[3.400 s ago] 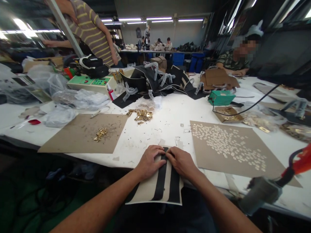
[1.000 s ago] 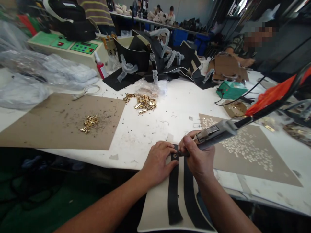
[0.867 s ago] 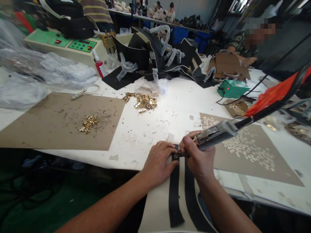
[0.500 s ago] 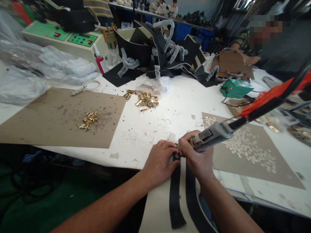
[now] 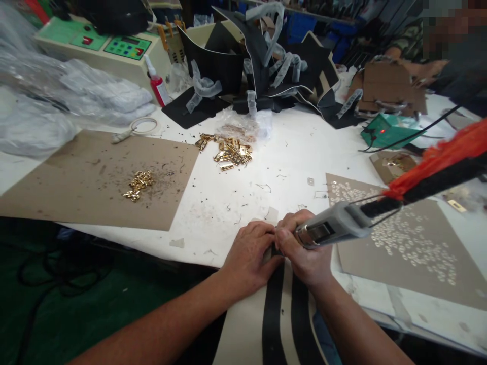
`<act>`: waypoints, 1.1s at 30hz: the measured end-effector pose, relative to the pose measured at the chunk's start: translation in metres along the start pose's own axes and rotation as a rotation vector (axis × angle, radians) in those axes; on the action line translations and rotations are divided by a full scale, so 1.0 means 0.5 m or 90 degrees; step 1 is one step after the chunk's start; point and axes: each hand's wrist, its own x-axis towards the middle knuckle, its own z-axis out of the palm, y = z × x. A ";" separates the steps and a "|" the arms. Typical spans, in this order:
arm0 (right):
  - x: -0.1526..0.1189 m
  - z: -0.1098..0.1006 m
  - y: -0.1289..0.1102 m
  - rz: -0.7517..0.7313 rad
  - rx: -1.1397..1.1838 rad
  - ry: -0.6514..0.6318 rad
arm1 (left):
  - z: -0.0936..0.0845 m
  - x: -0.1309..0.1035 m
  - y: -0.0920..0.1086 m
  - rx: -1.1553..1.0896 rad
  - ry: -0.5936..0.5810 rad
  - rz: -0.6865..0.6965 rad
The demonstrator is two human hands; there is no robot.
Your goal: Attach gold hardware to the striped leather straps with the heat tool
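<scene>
In the head view, the left hand [image 5: 249,258] grips the far end of a beige panel [image 5: 243,329] at the near edge of the bench [image 5: 297,152], its thumb and fingers curled in at the end of a black strip [image 5: 272,324]. The right hand [image 5: 310,258] is closed around a grey tool [image 5: 337,225], its fingertips meeting those of the left hand over that same end (the tool's tip is hidden by the fingers). The panel slopes down from the hands toward the person, with a second black strip [image 5: 302,324] beside the first. A black cord in a red wrap [image 5: 449,149] runs from the back of the tool toward the right. On the left of the bench lies a brown sheet [image 5: 83,187] with a small heap of gold fittings [image 5: 140,180] and dark crumbs on it; just past its far corner is a pile of gold plates [image 5: 233,152]. On the right, another brown sheet [image 5: 365,258] holds many small pale rings [image 5: 414,243] (spread loosely, not heaped). Farther back are a red bottle [image 5: 158,91] with a white nozzle, a pale machine [image 5: 152,56] with green panels, clear plastic [image 5: 95,91], black pieces [image 5: 218,68] with wrapped handles, and a green box [image 5: 391,132] showing a red light.
</scene>
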 end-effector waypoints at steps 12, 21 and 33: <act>0.001 -0.008 -0.047 0.108 0.006 0.064 | 0.006 -0.001 -0.006 0.070 0.009 0.018; -0.211 -0.192 -0.086 0.257 -0.133 0.323 | 0.000 -0.003 0.002 0.081 0.011 0.064; -0.413 -0.386 -0.038 0.514 -0.556 0.540 | -0.140 -0.155 -0.021 0.215 -0.205 0.217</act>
